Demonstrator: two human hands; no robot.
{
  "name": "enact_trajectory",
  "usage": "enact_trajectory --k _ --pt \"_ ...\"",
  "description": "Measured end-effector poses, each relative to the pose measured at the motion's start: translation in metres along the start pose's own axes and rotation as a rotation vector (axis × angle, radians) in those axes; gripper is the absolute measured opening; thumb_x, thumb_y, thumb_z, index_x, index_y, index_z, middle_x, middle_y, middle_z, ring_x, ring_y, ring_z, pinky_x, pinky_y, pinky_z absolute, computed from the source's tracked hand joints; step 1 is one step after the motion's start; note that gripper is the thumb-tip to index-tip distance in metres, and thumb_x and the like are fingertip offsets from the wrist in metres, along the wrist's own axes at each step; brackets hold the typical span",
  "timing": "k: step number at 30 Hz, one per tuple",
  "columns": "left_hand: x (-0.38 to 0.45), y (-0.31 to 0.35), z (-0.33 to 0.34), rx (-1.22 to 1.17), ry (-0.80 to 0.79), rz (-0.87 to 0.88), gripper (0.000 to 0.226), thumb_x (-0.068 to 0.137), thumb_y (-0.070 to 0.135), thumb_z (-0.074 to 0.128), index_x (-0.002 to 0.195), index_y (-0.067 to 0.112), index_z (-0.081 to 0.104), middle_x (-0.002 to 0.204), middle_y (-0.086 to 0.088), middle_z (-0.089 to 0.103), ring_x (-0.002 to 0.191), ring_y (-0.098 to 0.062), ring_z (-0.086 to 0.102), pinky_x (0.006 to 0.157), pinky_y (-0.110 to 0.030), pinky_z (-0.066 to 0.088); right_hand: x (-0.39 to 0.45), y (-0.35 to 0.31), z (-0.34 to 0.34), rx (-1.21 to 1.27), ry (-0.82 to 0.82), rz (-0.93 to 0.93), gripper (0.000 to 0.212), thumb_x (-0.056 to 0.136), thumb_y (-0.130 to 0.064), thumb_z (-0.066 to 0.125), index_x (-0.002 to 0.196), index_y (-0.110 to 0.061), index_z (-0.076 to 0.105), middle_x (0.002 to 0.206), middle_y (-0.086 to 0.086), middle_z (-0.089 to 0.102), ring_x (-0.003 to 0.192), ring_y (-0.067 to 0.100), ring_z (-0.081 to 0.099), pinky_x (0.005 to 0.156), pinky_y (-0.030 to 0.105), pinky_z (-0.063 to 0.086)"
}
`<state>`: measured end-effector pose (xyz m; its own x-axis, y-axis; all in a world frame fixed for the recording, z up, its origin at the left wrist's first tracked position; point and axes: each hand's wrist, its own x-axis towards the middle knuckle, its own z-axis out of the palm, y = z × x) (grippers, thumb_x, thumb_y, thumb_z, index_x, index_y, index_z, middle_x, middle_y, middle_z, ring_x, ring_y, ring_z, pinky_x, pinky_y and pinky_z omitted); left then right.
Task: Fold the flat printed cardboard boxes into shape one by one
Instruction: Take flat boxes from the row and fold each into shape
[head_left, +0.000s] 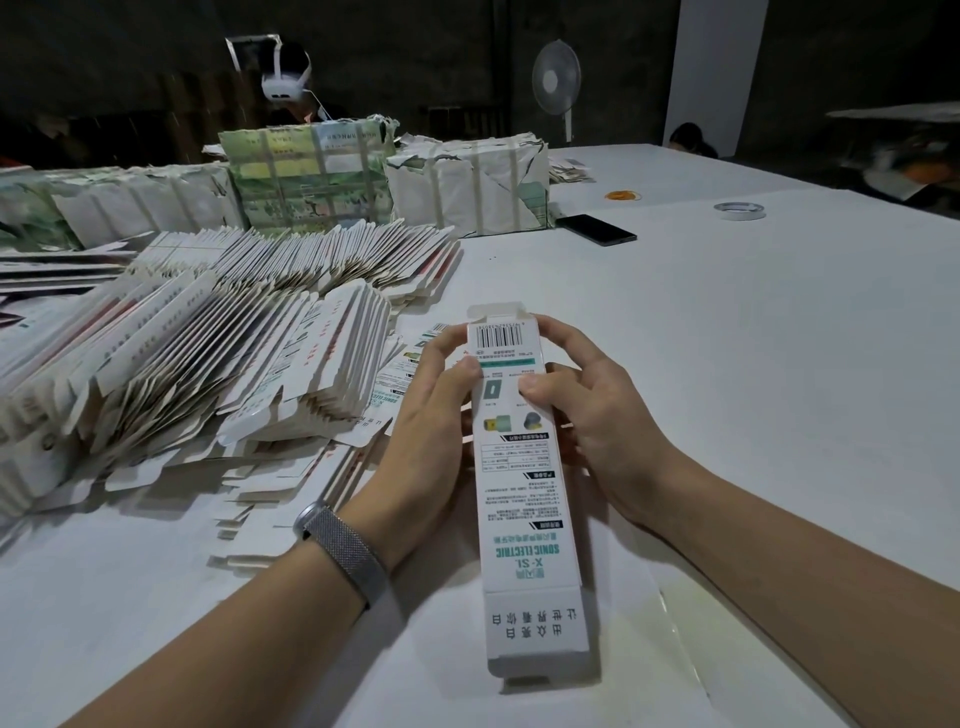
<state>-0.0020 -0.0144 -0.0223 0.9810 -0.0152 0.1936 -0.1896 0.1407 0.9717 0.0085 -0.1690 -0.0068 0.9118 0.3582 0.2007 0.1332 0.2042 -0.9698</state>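
I have one long white printed toothbrush box (524, 483) up off the tabletop (753, 364), held between both hands, barcode end away from me, text reading upside down ("SONIC ELECTRIC", "X-SL"). It looks popped into a tube already; far-end flaps (498, 312) stand open, and the near-end flap (540, 631) sticks out flat toward me.

Left hand (431, 410): fingers curled round the box's left edge, thumb (465, 371) pressed on the printed face just under the barcode. A grey mesh watch band (343, 553) sits on that wrist.

Right hand (587, 410): fingers wrapped round the right edge near the far end, thumb (540, 384) on the printed face. So both are gripping the box.

To the left, a big fanned pile of flat box blanks (208, 353) leans in rows across the tabletop, with loose ones spilling toward my left forearm. Behind them are taped paper-wrapped bundles (467, 184), one with green print (306, 171).

Further out on the tabletop: a black phone (596, 229), a tape roll (739, 210), and orange rubber bands (623, 196), all well apart from the box. A standing fan (557, 83) sits at the back. A person wearing a white headset (285, 78) is behind the bundles; another person (691, 139) is at the far right edge of the tabletop.
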Motion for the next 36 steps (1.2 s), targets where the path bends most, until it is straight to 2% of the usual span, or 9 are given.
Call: enact_trajectory --k 7,10,13,18,23,27,31,34,36 --pt "0.002 -0.002 -0.001 0.024 0.009 -0.006 0.025 0.090 0.038 0.045 0.106 0.048 0.061 0.096 -0.007 0.077 0.078 -0.023 0.072 0.069 -0.043 0.058 -0.002 -0.003 0.001 0.018 -0.022 0.013 0.035 0.098 -0.002 0.051 0.120 -0.028 0.055 0.082 0.007 0.076 0.063 0.015 0.071 0.049 0.018 0.050" --pt "0.002 -0.001 -0.002 0.033 0.010 -0.005 0.025 0.090 0.038 0.045 0.106 0.048 0.060 0.097 -0.008 0.077 0.077 -0.023 0.073 0.067 -0.041 0.056 -0.001 -0.003 0.002 0.027 -0.020 0.017 0.036 0.088 -0.011 0.059 0.119 -0.030 0.056 0.085 0.009 0.076 0.064 0.017 0.072 0.049 0.019 0.051" --pt "0.002 -0.001 -0.001 0.035 0.017 -0.004 0.024 0.090 0.037 0.045 0.106 0.047 0.060 0.096 -0.008 0.077 0.077 -0.024 0.072 0.065 -0.040 0.055 -0.001 -0.002 0.002 0.028 -0.028 0.013 0.038 0.082 -0.018 0.057 0.117 -0.031 0.056 0.087 0.009 0.077 0.067 0.017 0.073 0.051 0.020 0.052" --pt "0.001 0.000 -0.001 0.002 0.009 -0.005 0.023 0.087 0.034 0.046 0.100 0.044 0.062 0.091 -0.006 0.077 0.075 -0.022 0.071 0.063 -0.039 0.057 -0.001 -0.001 0.002 0.028 -0.018 0.013 0.040 0.081 -0.017 0.056 0.120 -0.027 0.054 0.086 0.009 0.077 0.065 0.016 0.072 0.050 0.018 0.051" --pt "0.000 0.000 -0.001 0.013 0.000 0.002 0.022 0.089 0.033 0.045 0.103 0.043 0.060 0.090 -0.006 0.076 0.074 -0.022 0.071 0.063 -0.039 0.056 -0.002 -0.001 0.001 0.026 -0.013 -0.010 0.035 0.093 -0.005 0.055 0.122 -0.025 0.052 0.090 0.011 0.077 0.067 0.018 0.073 0.054 0.022 0.054" --pt "-0.001 0.001 -0.001 0.014 -0.009 0.019 0.023 0.089 0.032 0.045 0.103 0.042 0.059 0.088 -0.005 0.076 0.073 -0.021 0.071 0.060 -0.037 0.056 -0.003 0.000 0.002 0.044 -0.008 -0.024 0.044 0.083 -0.013 0.058 0.125 -0.024 0.050 0.086 0.009 0.077 0.065 0.018 0.072 0.052 0.021 0.053" --pt "-0.004 0.004 0.003 0.003 -0.028 0.016 0.020 0.087 0.033 0.048 0.102 0.041 0.059 0.085 -0.008 0.075 0.071 -0.023 0.070 0.063 -0.038 0.053 0.001 0.002 0.000 0.019 0.035 -0.029 0.033 0.082 -0.026 0.058 0.115 -0.025 0.052 0.092 0.014 0.076 0.068 0.025 0.072 0.059 0.034 0.057" --pt "-0.009 0.006 0.007 0.008 -0.083 0.011 0.023 0.077 0.043 0.055 0.100 0.042 0.059 0.085 -0.013 0.071 0.076 -0.033 0.059 0.069 -0.053 0.041 0.004 0.004 -0.003 0.039 0.110 -0.029 0.022 0.079 -0.028 0.062 0.099 -0.021 0.054 0.092 0.015 0.074 0.068 0.028 0.071 0.068 0.042 0.056" --pt "-0.011 0.007 0.007 -0.008 -0.093 0.004 0.026 0.074 0.045 0.056 0.099 0.042 0.059 0.085 -0.016 0.070 0.078 -0.032 0.057 0.073 -0.054 0.037 0.005 0.004 -0.004 0.038 0.133 -0.045 0.015 0.078 -0.026 0.063 0.090 -0.022 0.056 0.089 0.011 0.074 0.068 0.027 0.071 0.068 0.042 0.056"
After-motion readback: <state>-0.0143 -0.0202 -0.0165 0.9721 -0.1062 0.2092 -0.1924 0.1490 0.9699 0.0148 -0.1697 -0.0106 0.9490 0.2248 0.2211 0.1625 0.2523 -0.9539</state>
